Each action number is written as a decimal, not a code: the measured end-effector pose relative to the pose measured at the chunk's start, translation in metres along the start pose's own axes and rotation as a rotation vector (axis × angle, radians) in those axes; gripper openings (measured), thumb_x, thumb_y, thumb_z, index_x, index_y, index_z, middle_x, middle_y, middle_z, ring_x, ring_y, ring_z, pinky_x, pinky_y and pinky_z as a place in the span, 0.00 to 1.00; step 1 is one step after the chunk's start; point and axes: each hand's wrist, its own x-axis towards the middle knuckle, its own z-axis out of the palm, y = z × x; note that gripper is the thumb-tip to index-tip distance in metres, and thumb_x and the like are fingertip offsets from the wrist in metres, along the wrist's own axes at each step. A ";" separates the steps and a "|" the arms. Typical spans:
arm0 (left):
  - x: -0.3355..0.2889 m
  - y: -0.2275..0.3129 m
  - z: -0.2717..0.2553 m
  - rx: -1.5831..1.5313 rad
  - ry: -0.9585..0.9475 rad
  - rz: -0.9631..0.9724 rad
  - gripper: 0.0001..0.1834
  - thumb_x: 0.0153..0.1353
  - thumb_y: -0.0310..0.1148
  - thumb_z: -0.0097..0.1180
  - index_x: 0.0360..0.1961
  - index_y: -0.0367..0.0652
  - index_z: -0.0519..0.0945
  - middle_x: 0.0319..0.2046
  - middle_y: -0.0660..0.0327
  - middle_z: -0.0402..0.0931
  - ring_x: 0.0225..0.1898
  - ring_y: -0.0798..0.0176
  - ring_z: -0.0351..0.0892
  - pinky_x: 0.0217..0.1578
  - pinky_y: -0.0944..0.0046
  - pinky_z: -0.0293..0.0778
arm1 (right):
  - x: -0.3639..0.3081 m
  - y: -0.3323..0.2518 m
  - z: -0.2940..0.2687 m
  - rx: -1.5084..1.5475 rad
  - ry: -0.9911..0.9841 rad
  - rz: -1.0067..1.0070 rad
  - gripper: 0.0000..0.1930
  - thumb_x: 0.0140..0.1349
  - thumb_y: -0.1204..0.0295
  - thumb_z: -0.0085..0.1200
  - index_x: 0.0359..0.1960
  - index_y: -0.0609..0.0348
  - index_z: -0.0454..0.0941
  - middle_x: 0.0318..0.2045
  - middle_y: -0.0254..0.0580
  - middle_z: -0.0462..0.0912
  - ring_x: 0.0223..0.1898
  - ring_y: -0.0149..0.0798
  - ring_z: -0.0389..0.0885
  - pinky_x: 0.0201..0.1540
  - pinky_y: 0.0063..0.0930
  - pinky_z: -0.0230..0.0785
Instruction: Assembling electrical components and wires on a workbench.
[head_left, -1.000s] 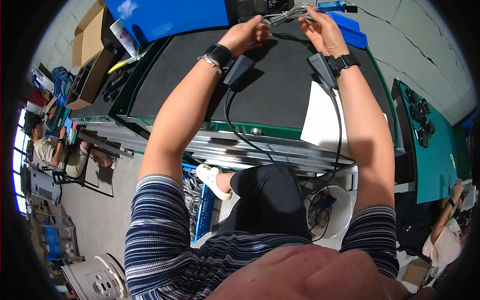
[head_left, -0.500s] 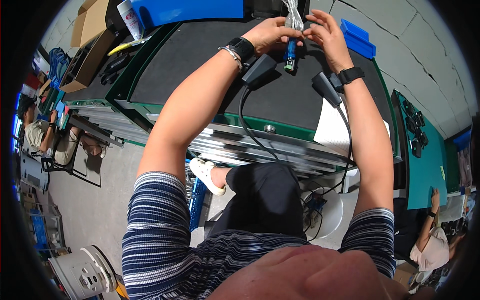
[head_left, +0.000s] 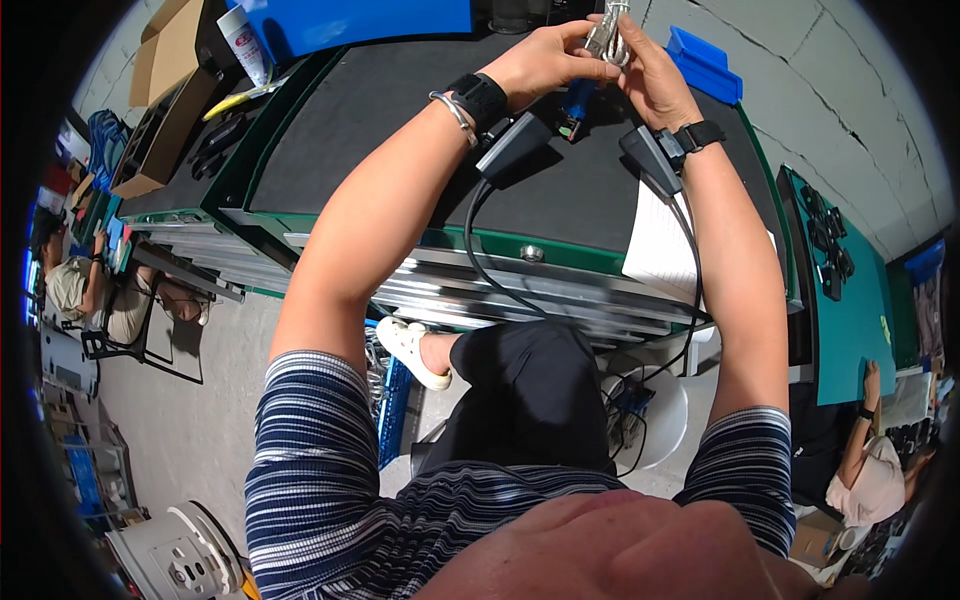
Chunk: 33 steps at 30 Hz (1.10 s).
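A bundle of clear-jacketed, silvery cable (head_left: 608, 42) is held up over the far part of the black work mat. My left hand (head_left: 552, 62) has it pinched between thumb and fingers. From the other side, the fingers of my right hand (head_left: 655, 85) close around the same bundle. Just below the hands is a small blue piece with a green and reddish end (head_left: 574, 108); I cannot tell whether it joins the cable. Each wrist wears a black strap, and beside the wrists are a left dark grey box (head_left: 515, 148) and a right dark grey box (head_left: 650, 160) with black cords.
Paper (head_left: 660, 245) lies under the right forearm. Blue bins (head_left: 705, 68) stand at the far right, a blue panel (head_left: 360, 20) at the far left. A spray can (head_left: 243, 45) and cardboard box (head_left: 165, 110) sit left. Two people work at the sides.
The cable bundle has been raised and turned, and my right-hand fingers have closed in on it. The blue piece's end shows slightly further left. The whole view has shifted a little.
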 end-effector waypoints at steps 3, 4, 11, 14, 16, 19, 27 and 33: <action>-0.003 0.000 0.004 0.078 -0.043 -0.016 0.37 0.65 0.44 0.69 0.70 0.43 0.70 0.51 0.58 0.83 0.56 0.64 0.80 0.62 0.61 0.69 | -0.003 -0.006 0.009 0.130 0.246 -0.004 0.12 0.74 0.60 0.56 0.48 0.53 0.83 0.30 0.26 0.81 0.30 0.26 0.79 0.32 0.23 0.70; -0.005 -0.002 0.006 0.098 -0.053 -0.014 0.38 0.65 0.46 0.69 0.70 0.43 0.69 0.51 0.57 0.83 0.56 0.63 0.80 0.63 0.61 0.69 | -0.004 -0.006 0.008 0.131 0.251 -0.001 0.12 0.74 0.60 0.56 0.48 0.53 0.83 0.30 0.26 0.81 0.30 0.26 0.79 0.32 0.23 0.70; -0.002 -0.018 0.003 0.124 -0.121 -0.183 0.36 0.64 0.51 0.69 0.66 0.41 0.75 0.50 0.56 0.83 0.55 0.62 0.79 0.60 0.61 0.69 | 0.008 0.011 -0.021 0.144 0.181 -0.070 0.16 0.76 0.65 0.53 0.57 0.60 0.78 0.39 0.35 0.84 0.42 0.32 0.83 0.48 0.27 0.74; -0.001 -0.022 -0.001 0.221 -0.028 -0.145 0.33 0.64 0.50 0.69 0.62 0.41 0.78 0.49 0.57 0.83 0.52 0.64 0.79 0.56 0.63 0.70 | 0.011 0.018 -0.027 0.181 0.203 -0.071 0.13 0.77 0.65 0.51 0.54 0.60 0.78 0.39 0.36 0.84 0.44 0.32 0.82 0.48 0.27 0.74; 0.000 -0.024 -0.003 0.226 0.013 -0.158 0.31 0.63 0.47 0.71 0.61 0.41 0.79 0.48 0.58 0.83 0.49 0.65 0.79 0.54 0.64 0.70 | 0.012 0.019 -0.027 0.188 0.110 -0.102 0.12 0.77 0.64 0.51 0.49 0.59 0.79 0.40 0.37 0.85 0.45 0.32 0.82 0.49 0.27 0.74; 0.002 -0.028 -0.006 0.285 0.089 -0.148 0.31 0.61 0.44 0.73 0.61 0.42 0.80 0.46 0.59 0.83 0.47 0.65 0.79 0.52 0.64 0.71 | 0.007 0.017 -0.027 0.205 0.207 0.075 0.13 0.78 0.61 0.50 0.47 0.56 0.79 0.41 0.38 0.86 0.46 0.32 0.82 0.49 0.26 0.73; 0.006 -0.041 -0.011 0.536 0.131 -0.133 0.31 0.60 0.44 0.74 0.61 0.44 0.80 0.42 0.59 0.84 0.40 0.66 0.79 0.44 0.68 0.74 | 0.003 0.020 -0.030 0.017 0.292 0.104 0.21 0.77 0.53 0.51 0.58 0.54 0.80 0.52 0.35 0.84 0.54 0.29 0.81 0.56 0.25 0.74; 0.007 -0.040 -0.011 0.575 0.070 -0.187 0.32 0.62 0.51 0.71 0.60 0.43 0.80 0.42 0.59 0.85 0.41 0.67 0.79 0.42 0.68 0.74 | 0.005 0.024 -0.037 -0.039 0.292 0.057 0.19 0.77 0.55 0.52 0.58 0.55 0.81 0.52 0.36 0.85 0.54 0.31 0.82 0.57 0.26 0.73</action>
